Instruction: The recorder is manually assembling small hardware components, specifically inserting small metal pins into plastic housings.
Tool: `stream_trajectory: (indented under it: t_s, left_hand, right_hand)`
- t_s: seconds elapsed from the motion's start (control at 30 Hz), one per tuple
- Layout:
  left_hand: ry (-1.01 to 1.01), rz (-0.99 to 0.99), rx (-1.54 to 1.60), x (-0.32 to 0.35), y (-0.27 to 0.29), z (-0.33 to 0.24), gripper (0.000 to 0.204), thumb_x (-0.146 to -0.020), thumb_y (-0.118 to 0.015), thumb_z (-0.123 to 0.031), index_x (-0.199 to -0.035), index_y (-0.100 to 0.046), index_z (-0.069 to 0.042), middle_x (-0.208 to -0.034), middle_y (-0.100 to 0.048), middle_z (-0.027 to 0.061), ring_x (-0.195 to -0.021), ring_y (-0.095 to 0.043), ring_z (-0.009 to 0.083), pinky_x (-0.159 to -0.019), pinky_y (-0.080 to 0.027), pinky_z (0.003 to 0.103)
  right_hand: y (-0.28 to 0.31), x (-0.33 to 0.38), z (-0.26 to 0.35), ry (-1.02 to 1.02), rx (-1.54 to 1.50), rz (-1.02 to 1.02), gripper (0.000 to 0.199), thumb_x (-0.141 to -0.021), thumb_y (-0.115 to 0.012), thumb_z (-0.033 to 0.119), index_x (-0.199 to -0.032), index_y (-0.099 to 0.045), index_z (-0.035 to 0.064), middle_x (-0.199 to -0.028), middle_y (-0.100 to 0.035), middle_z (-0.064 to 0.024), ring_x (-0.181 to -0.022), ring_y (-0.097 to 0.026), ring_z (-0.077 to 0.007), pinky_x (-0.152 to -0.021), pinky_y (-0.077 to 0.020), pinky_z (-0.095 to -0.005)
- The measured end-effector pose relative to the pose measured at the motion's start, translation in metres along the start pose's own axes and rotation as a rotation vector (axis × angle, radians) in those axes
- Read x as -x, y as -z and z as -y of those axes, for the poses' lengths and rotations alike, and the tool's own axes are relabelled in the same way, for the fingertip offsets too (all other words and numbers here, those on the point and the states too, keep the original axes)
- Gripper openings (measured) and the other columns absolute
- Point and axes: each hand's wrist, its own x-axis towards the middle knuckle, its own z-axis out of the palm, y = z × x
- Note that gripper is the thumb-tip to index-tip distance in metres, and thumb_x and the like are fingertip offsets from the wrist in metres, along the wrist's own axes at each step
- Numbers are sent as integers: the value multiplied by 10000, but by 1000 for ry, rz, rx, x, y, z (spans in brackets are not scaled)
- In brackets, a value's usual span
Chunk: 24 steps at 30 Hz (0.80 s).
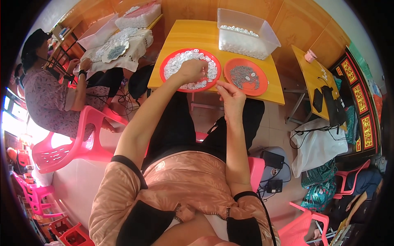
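My left hand rests, fingers curled, on the pile of small white parts in a red round tray on the yellow table. My right hand hovers at the table's near edge, between that tray and a smaller orange tray holding small grey metal parts. The right fingers are pinched together; whether a small part sits between them is too small to tell. A clear plastic bin of white parts stands behind the trays.
Another person sits on a pink chair to the left at a cloth-covered table with more parts. A second yellow table with dark devices stands right. Bags, cables and pink chairs lie on the floor right.
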Motion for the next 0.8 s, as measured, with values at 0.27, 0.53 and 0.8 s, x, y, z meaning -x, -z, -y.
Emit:
stream_trajectory:
  t_s: [0.27,0.53,0.8]
  left_hand:
    - [272,-286,1348,101,-7,-51,187,-843,-636,-105,-1012,-624,-27,-820,-655,34,-693,-590,69,-585,-420,193]
    - [257,-434,1543,141,2,-58,183,-851,-634,-97,-1018,-611,-26,-851,-654,31,-690,-590,70,-608,-417,173]
    - [264,-416,1631,145,3,-64,181,-862,-629,-101,-1015,-601,-8,-847,-661,55,-713,-626,99,-621,-462,198]
  right_hand:
    - [-16,14,20,117,-66,50,188,-838,-619,-8,-1022,-652,-21,-896,-686,-56,-775,-612,-64,-654,-449,-182]
    - [-44,33,22,217,7,175,204,-833,-616,-12,-1036,-636,-10,-800,-681,-35,-614,-534,-11,-530,-416,-165]
    - [-40,37,35,162,-19,217,217,-834,-612,-20,-1050,-630,-6,-802,-681,-37,-614,-534,-20,-524,-416,-169]
